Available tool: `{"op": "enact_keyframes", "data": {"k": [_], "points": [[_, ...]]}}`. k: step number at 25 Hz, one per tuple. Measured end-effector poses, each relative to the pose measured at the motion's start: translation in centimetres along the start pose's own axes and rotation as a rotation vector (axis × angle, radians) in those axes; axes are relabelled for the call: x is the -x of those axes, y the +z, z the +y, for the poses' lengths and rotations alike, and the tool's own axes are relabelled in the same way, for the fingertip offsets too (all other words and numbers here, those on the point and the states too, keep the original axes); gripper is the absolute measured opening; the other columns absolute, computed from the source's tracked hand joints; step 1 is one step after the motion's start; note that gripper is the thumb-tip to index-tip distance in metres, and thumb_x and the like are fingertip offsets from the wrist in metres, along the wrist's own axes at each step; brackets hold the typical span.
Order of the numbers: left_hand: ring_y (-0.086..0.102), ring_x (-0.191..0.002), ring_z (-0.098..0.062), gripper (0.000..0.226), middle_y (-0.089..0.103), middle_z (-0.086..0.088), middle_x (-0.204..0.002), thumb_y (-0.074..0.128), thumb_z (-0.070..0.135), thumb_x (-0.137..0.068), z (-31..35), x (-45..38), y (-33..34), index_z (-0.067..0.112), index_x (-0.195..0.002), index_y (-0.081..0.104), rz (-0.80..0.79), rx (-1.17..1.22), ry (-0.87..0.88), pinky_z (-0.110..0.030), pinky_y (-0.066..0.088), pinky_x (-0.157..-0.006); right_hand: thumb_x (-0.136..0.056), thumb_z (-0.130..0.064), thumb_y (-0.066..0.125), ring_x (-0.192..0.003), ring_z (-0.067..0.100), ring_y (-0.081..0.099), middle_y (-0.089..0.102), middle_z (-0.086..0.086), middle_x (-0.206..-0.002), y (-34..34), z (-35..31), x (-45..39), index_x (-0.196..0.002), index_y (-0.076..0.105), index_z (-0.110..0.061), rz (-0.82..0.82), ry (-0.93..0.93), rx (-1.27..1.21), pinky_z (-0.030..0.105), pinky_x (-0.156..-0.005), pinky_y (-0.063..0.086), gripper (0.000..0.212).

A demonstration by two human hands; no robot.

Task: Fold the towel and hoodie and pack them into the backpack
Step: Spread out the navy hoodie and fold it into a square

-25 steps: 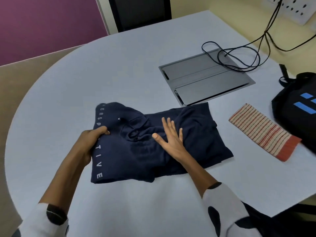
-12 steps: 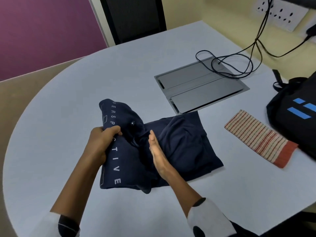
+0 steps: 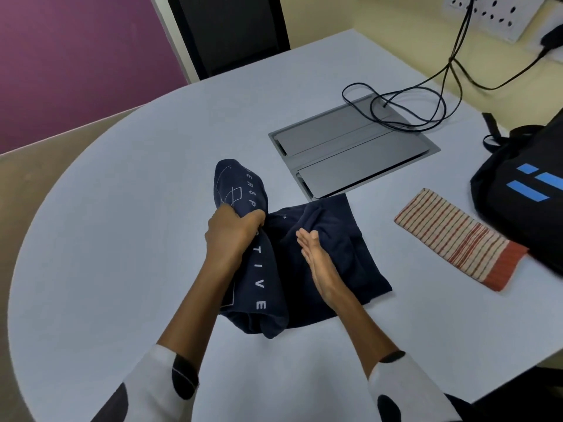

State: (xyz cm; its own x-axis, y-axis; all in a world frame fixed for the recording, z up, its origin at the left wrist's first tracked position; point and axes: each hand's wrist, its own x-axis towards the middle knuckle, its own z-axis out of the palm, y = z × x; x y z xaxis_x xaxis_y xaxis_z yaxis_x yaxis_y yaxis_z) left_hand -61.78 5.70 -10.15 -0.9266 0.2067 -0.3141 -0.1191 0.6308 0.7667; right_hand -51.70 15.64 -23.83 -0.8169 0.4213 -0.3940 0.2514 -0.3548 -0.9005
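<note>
Head view, the only one. Navy blue fabric hoodie with white lettering [image 3: 307, 263] lies on the round pale grey table [image 3: 122, 239], near the middle, partly folded. Left hand [image 3: 233, 231] grips a bunched section of the hoodie's left side, fingers curled round the cloth; that printed flap is lifted off the table and stands tilted up above the hand, letters "TIVE" readable below it. Right hand [image 3: 318, 263] is released, fingers straight and together, standing on its edge on the hoodie's flat part, just right of the raised flap. It holds nothing. Both sleeves are white with black spots.

Folded towel, cream with red stripes and an orange end band [image 3: 460, 239], lies flat on the table right of the hoodie, apart from it. Its orange end is right against the black backpack with blue bar marks [image 3: 524, 202], which sits at the table's right edge, partly cut off by the frame; cannot tell if they touch. Cannot tell if the backpack is open.

Grey metal flap panel set into the tabletop [image 3: 353, 147] is just beyond the hoodie; the hoodie's far corner reaches its near edge. Black cables [image 3: 426, 117] loop over the panel's far corner and run up to a white wall socket strip [image 3: 496, 13]. A black chair back [image 3: 231, 32] stands beyond the table.
</note>
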Motion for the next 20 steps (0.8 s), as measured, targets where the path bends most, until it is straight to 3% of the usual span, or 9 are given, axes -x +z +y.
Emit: {"op": "enact_keyframes", "data": {"k": [2, 4, 7, 9, 12, 15, 17, 20], "points": [[0.06, -0.086, -0.026, 0.039, 0.062, -0.007, -0.093, 0.062, 0.03, -0.074, 0.9, 0.4, 2.1, 0.004, -0.103, 0.056, 0.021, -0.083, 0.032, -0.04, 0.05, -0.077, -0.062, -0.091, 0.038, -0.129, 0.002, 0.041, 0.045, -0.008, -0.141, -0.8, -1.2, -0.1, -0.146, 0.035, -0.021, -0.065, 0.042, -0.041, 0.021, -0.11, 0.029, 0.109], [0.057, -0.101, -0.029, 0.055, 0.057, -0.011, -0.113, 0.06, 0.033, -0.079, 1.6, 1.2, 4.9, 0.003, -0.124, 0.046, -0.001, -0.203, 0.096, -0.04, 0.047, -0.083, -0.072, -0.083, 0.027, -0.115, -0.002, 0.054, 0.06, -0.01, -0.125, -2.1, -2.9, 0.0, -0.134, 0.051, -0.025, -0.081, 0.052, -0.059, 0.017, -0.097, 0.04, 0.088], [0.047, -0.12, -0.033, 0.075, 0.04, -0.014, -0.138, 0.058, 0.036, -0.085, 1.9, 2.6, 8.9, 0.0, -0.142, 0.026, -0.073, -0.325, 0.161, -0.042, 0.043, -0.088, -0.067, -0.092, 0.023, -0.109, 0.007, 0.063, 0.071, -0.006, -0.111, -4.3, -4.7, -0.2, -0.109, 0.071, -0.03, -0.014, 0.037, 0.019, 0.028, -0.097, 0.046, 0.089], [0.045, -0.121, -0.031, 0.073, 0.038, -0.014, -0.138, 0.057, 0.038, -0.088, 1.7, 3.2, 11.3, -0.001, -0.142, 0.026, -0.136, -0.329, 0.218, -0.042, 0.043, -0.091, -0.073, -0.087, 0.03, -0.105, 0.01, 0.066, 0.072, -0.004, -0.109, -5.7, -5.4, -0.2, -0.109, 0.071, -0.029, -0.024, 0.057, -0.047, 0.028, -0.092, 0.05, 0.08], [0.044, -0.114, -0.028, 0.044, 0.043, -0.01, -0.123, 0.054, 0.028, -0.091, 0.7, 3.7, 13.1, 0.005, -0.128, 0.047, -0.264, -0.294, 0.39, -0.039, 0.044, -0.095, -0.091, -0.051, 0.05, -0.095, 0.009, 0.069, 0.074, -0.001, -0.101, -7.6, -6.3, -0.1, -0.108, 0.069, -0.018, -0.012, 0.061, -0.116, 0.016, -0.072, 0.053, 0.042], [0.045, -0.109, -0.02, 0.039, 0.041, -0.004, -0.115, 0.055, 0.016, -0.09, -1.8, 3.4, 12.2, 0.011, -0.129, 0.053, -0.245, -0.199, 0.593, -0.034, 0.043, -0.096, -0.087, -0.022, 0.066, -0.086, 0.024, 0.071, 0.074, 0.015, -0.096, -8.8, -6.3, -0.9, -0.107, 0.069, 0.0, 0.092, 0.026, -0.048, 0.026, -0.072, 0.058, 0.029], [0.041, -0.123, -0.02, 0.052, 0.038, -0.007, -0.132, 0.058, 0.03, -0.091, -4.7, 2.6, 11.0, 0.013, -0.137, 0.046, -0.181, -0.274, 0.709, -0.032, 0.039, -0.105, -0.086, -0.018, 0.069, -0.077, 0.021, 0.071, 0.074, 0.013, -0.089, -9.1, -6.0, -1.6, -0.104, 0.07, 0.0, 0.207, 0.012, 0.07, 0.029, -0.07, 0.059, 0.026], [0.014, -0.145, -0.029, 0.079, 0.018, -0.015, -0.156, 0.039, 0.067, -0.088, -9.9, 2.1, 10.0, 0.018, -0.148, 0.029, -0.152, -0.65, 0.836, -0.051, 0.015, -0.117, -0.088, -0.02, 0.067, -0.084, 0.021, 0.071, 0.074, 0.01, -0.094, -9.8, -4.2, -2.0, -0.101, 0.071, -0.009, 0.342, 0.012, 0.199, 0.036, -0.081, 0.058, 0.018]]}}
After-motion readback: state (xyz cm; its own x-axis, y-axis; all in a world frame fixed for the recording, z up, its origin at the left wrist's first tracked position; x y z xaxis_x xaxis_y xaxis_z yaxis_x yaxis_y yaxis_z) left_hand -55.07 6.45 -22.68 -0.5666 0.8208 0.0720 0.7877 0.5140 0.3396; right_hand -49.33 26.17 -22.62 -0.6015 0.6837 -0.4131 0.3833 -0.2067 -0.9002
